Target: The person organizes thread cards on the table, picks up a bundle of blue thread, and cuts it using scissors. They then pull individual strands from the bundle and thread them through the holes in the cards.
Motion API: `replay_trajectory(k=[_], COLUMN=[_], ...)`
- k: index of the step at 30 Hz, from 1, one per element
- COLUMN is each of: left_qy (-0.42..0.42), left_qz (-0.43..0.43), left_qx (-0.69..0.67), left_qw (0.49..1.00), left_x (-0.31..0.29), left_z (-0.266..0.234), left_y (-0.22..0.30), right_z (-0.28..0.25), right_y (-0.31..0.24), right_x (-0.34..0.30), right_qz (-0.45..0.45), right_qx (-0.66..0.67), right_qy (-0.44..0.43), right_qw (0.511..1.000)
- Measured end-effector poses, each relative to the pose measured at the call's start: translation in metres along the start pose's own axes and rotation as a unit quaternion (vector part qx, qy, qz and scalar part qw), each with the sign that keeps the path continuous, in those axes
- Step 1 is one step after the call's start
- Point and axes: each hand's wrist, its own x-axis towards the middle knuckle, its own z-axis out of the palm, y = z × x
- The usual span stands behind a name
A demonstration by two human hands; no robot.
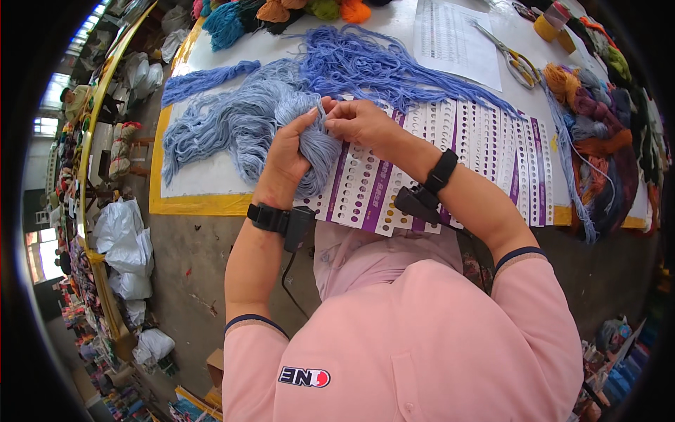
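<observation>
A thick bundle of light blue yarn (242,116) lies across the table's left front, its loose strands spreading left. My left hand (290,146) is closed around the bundle's right end, thumb up. Close beside it, my right hand (362,126) pinches with thumb and forefinger at the bundle's right edge; what is between those fingertips is too small to make out. Beyond both hands sprawls a tangle of darker blue yarn (358,60), with a short hank of blue yarn (204,81) to its left. White and purple cards with rows of punched holes (464,133) lie under my right forearm.
Scissors (511,60) with yellow handles rest at the far right beside a printed sheet (450,42). Rolls of tape (548,27) stand behind them. Multicoloured yarn hanks (594,133) hang over the table's right side. Yellow tape (200,205) lines the table edge. White bags (125,235) stand on the left.
</observation>
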Motion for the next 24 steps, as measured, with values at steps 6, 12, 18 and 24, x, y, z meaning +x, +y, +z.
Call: replay_trajectory(k=[6,12,18,24], left_qy=[0.018,0.009,0.012,0.004], left_qz=[0.061,0.007,0.054,0.076], left_qx=[0.111,0.014,0.054,0.099], left_qw=[0.992,1.000,0.997,0.992], left_x=[-0.008,-0.011,-0.011,-0.013], left_z=[-0.002,0.008,0.002,0.003], left_y=[-0.002,-0.001,-0.003,-0.004], right_z=[-0.002,0.010,0.007,0.003], right_y=[-0.005,0.003,0.006,0.005], right_x=[-0.011,-0.008,-0.010,-0.015], right_qz=[0.039,0.041,-0.020,0.013], right_qx=[0.070,0.068,0.001,0.027], right_qy=[0.020,0.028,0.029,0.035], right_qw=[0.997,0.996,0.999,0.999])
